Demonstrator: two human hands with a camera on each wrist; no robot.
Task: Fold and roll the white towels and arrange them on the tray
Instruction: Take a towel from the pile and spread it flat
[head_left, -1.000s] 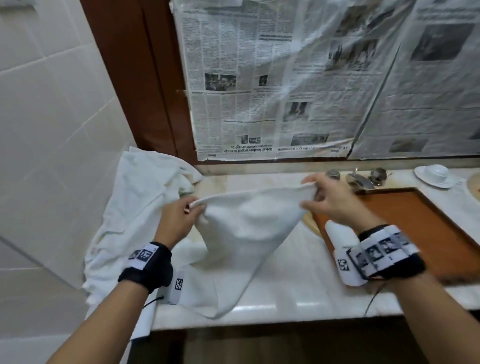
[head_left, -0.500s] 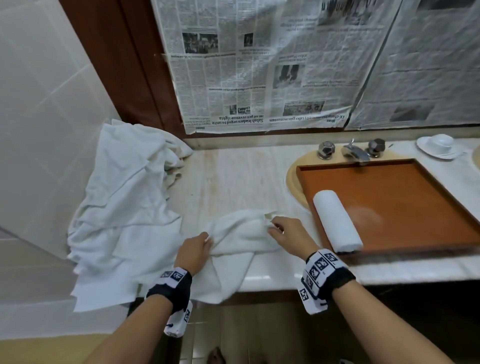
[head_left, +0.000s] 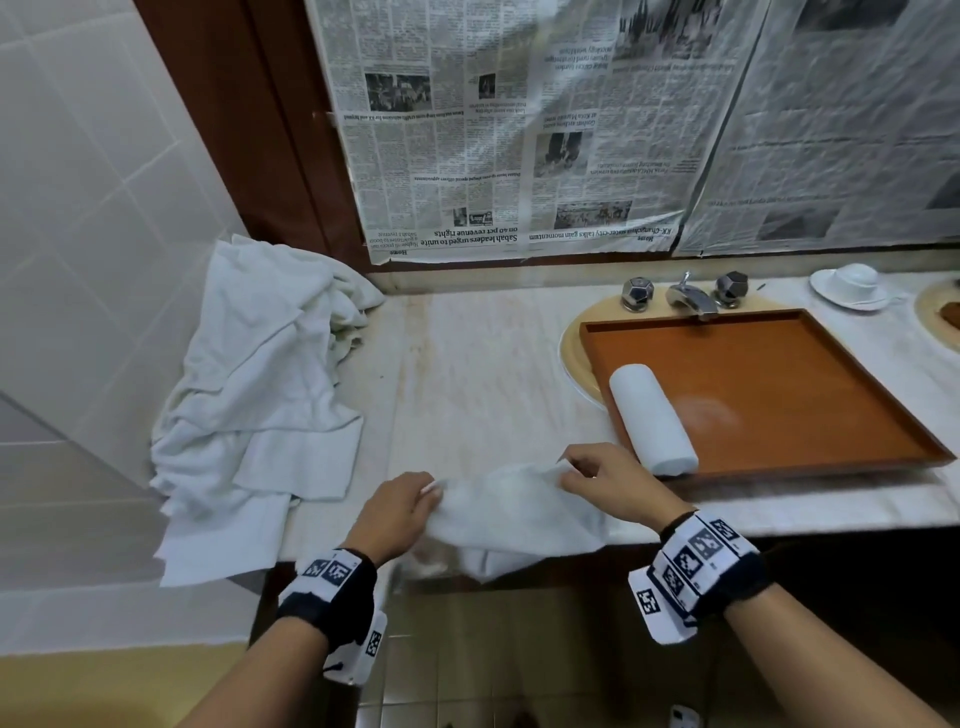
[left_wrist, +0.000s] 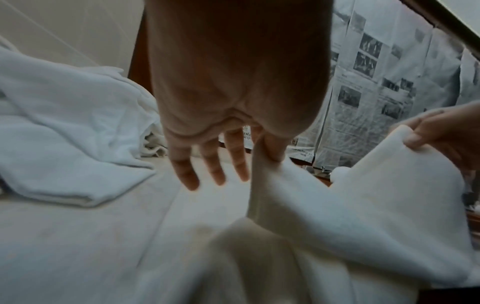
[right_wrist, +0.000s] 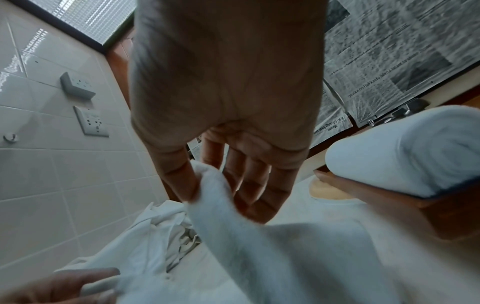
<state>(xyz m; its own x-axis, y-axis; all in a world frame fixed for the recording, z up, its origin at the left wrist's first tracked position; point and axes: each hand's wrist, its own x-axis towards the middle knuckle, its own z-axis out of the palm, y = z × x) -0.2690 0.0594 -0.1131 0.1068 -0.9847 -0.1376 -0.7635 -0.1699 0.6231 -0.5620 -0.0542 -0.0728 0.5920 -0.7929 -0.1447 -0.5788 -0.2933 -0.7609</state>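
Observation:
A white towel lies at the counter's front edge, its lower part hanging over. My left hand pinches its left corner between thumb and forefinger, the other fingers straight. My right hand pinches the right corner. The same towel sags between both hands. One rolled white towel lies at the left end of the brown wooden tray, close to my right hand; the roll fills the right of the right wrist view.
A heap of unfolded white towels covers the counter's left end against the tiled wall. Chrome taps stand behind the tray, a white cup and saucer at far right. Newspaper covers the mirror behind.
Both hands brought the towel down from chest height to the counter's front edge. Over the last half second they pulled its corners a little wider apart.

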